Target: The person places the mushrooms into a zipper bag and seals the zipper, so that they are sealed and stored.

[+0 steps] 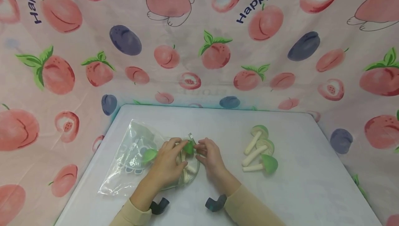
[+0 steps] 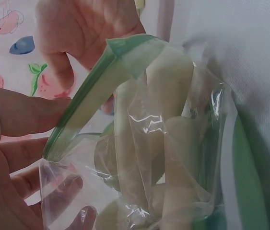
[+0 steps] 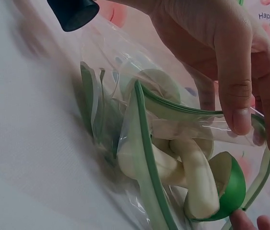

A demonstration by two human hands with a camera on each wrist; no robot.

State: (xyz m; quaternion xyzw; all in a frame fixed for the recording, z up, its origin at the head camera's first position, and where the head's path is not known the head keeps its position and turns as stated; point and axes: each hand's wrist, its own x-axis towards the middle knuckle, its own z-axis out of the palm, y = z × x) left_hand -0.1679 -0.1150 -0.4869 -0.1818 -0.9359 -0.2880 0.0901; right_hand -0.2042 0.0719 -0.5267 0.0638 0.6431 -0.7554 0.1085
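A clear plastic zip bag (image 1: 116, 179) with green edging lies before me, its mouth spread open toward the right. Several toy mushrooms with pale stems and green caps are inside; one green cap (image 1: 150, 155) shows through the plastic left of my hand. My left hand (image 1: 168, 162) reaches over the bag and holds its zip edge (image 2: 75, 110) between thumb and fingers. At the mouth, a mushroom's green cap (image 3: 233, 187) sits between the hands. My right hand (image 1: 212, 158) is at the bag's right side, fingers loosely bent, fingertips (image 3: 244, 221) right at that cap.
Three more green-capped toy mushrooms (image 1: 257, 154) lie in a loose group to the right on the white table (image 1: 296, 191). Black curved pieces (image 1: 159, 206) stick out by both wrists. A pink fruit-print cloth (image 1: 187, 28) hangs behind the table.
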